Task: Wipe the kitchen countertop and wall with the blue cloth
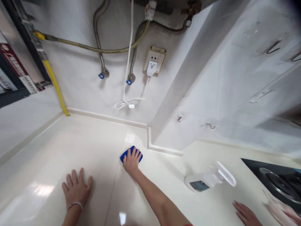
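Matt blue cloth [131,156] of soft woven fabric, glossy cream countertop [77,141] polished smooth, ribbed metal hoses [96,25] with a dull sheen, smooth white plastic plug [151,68], yellow-coated pipe [53,80] faintly shiny

The cloth [131,154] is showing a vivid blue; the countertop [58,147] is gleaming cream; the pipe [53,82] is glowing bright yellow; the valve collars [101,76] are showing blue beneath silvery braided hoses [96,31]; the socket plate [154,59] is showing gold around white; the hob [256,166] is shining black.
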Demonstrator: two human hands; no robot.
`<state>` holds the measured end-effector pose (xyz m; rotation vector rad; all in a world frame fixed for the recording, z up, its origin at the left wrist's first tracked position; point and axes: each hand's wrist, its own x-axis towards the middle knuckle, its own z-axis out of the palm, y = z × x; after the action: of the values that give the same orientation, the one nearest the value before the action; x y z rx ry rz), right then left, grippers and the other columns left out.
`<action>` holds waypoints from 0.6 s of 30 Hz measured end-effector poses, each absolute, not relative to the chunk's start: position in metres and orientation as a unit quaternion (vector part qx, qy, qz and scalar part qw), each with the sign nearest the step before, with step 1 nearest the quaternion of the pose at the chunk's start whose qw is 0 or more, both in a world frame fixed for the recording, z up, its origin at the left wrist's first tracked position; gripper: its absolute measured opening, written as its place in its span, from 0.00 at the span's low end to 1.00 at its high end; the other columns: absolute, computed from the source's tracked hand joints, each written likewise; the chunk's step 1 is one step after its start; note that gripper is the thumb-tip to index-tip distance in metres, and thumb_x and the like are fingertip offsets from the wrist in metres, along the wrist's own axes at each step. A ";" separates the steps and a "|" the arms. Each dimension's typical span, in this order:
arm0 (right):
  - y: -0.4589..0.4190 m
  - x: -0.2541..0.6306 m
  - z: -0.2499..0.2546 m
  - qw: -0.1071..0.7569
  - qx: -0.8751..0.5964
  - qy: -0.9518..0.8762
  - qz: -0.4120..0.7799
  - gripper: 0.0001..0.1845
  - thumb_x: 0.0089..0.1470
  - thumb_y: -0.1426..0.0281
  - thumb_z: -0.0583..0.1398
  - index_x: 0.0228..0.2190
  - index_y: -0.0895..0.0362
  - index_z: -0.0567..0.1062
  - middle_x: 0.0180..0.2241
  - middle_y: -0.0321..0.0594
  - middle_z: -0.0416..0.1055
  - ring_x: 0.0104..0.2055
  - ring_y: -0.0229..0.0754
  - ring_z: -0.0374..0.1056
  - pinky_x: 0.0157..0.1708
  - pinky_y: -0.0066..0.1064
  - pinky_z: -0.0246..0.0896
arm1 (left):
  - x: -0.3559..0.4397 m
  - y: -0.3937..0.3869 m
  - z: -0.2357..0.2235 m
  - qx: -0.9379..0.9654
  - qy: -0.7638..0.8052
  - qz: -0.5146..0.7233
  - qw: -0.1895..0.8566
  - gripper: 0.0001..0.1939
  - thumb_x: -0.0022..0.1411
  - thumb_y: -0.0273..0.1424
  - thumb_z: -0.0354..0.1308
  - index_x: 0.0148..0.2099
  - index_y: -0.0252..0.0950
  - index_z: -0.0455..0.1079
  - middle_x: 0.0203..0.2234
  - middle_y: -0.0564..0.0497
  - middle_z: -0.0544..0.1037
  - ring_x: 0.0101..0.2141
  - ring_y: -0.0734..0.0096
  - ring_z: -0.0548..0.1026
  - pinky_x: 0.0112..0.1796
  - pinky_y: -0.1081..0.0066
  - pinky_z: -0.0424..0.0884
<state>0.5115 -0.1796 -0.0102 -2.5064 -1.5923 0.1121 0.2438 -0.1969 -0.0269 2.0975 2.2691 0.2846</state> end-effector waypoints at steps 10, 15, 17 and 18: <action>-0.228 0.489 -0.006 0.336 -0.564 -0.701 0.278 0.32 0.58 0.58 0.56 0.62 0.52 0.62 0.64 0.45 0.60 0.66 0.52 0.55 0.65 0.52 0.50 | 0.233 -0.195 -0.024 0.667 0.741 0.070 0.032 0.33 0.67 0.44 0.40 0.69 0.35 0.52 0.69 0.37 0.50 0.69 0.43 0.43 0.65 0.46 0.40; -0.321 0.539 -0.041 0.470 -0.641 -0.590 0.145 0.22 0.62 0.69 0.48 0.54 0.53 0.71 0.53 0.45 0.73 0.55 0.46 0.69 0.58 0.44 0.66 | 0.271 -0.205 -0.019 0.699 0.695 0.162 0.059 0.31 0.68 0.40 0.39 0.66 0.29 0.58 0.67 0.32 0.55 0.68 0.42 0.47 0.64 0.46 0.48; -0.359 0.555 -0.052 0.463 -0.647 -0.596 0.109 0.21 0.62 0.71 0.48 0.51 0.53 0.72 0.51 0.45 0.74 0.54 0.45 0.71 0.55 0.42 0.69 | 0.306 -0.219 -0.017 0.759 0.620 0.189 0.061 0.29 0.68 0.38 0.39 0.67 0.33 0.59 0.67 0.36 0.57 0.68 0.45 0.49 0.65 0.46 0.49; -0.376 0.562 -0.057 0.453 -0.649 -0.604 0.092 0.20 0.62 0.72 0.48 0.50 0.52 0.73 0.51 0.44 0.75 0.53 0.45 0.72 0.53 0.42 0.71 | 0.325 -0.227 -0.017 0.782 0.589 0.193 0.062 0.28 0.68 0.38 0.40 0.67 0.38 0.59 0.67 0.40 0.58 0.67 0.45 0.51 0.65 0.44 0.49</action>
<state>0.5617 -0.3759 -0.0568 -1.6032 -1.4902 0.2268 0.3249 -0.2269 -0.0169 2.3660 1.7810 0.5825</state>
